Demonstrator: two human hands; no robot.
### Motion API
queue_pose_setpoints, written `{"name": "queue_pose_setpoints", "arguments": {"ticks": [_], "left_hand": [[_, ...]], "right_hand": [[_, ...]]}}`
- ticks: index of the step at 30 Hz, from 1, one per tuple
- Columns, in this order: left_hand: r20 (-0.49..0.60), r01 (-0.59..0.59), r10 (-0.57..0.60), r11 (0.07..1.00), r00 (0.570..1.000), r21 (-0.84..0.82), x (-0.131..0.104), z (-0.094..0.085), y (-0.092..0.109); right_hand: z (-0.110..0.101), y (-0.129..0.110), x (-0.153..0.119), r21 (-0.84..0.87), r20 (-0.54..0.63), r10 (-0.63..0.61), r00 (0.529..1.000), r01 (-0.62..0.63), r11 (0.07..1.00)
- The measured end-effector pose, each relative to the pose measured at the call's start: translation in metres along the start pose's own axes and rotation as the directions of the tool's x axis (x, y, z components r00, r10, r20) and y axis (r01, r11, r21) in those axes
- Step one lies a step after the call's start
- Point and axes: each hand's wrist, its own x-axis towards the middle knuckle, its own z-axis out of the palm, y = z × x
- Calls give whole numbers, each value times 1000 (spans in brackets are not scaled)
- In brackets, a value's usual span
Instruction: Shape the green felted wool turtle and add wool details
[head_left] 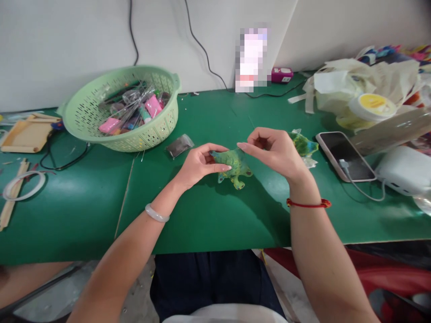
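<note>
A small green and yellow toy animal (pixel 238 162), turtle-like with stubby limbs and bluish edges, is held just above the green table. My left hand (pixel 202 163) is closed on its left side, thumb on the near face and fingers behind. At its upper right edge, my right hand (pixel 269 148) is pinched closed; what lies between those fingertips is too small to make out. Behind my right wrist sits a second green and blue piece (pixel 305 146) with clear plastic around it. A dark flat packet (pixel 179 146) lies left of the toy.
At the back left stands a green basket (pixel 124 139) of tools and pink items. A phone (pixel 346 157) with a cable lies right, beside a white box (pixel 404 168), a yellow-lidded tub (pixel 372 107) and plastic bags. A tape roll (pixel 24 185) and wooden strips lie far left.
</note>
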Motion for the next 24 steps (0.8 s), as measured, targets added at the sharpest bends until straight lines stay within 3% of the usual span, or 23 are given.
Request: {"name": "queue_pose_setpoints", "arguments": {"ticks": [15, 24], "left_hand": [[-6, 21, -22, 995, 1000, -93, 1, 0, -3], [-24, 23, -26, 991, 999, -128, 2, 0, -4]], "right_hand": [[7, 2, 2, 101, -52, 47, 998, -41, 994], [13, 2, 3, 159, 30, 59, 998, -63, 985]]}}
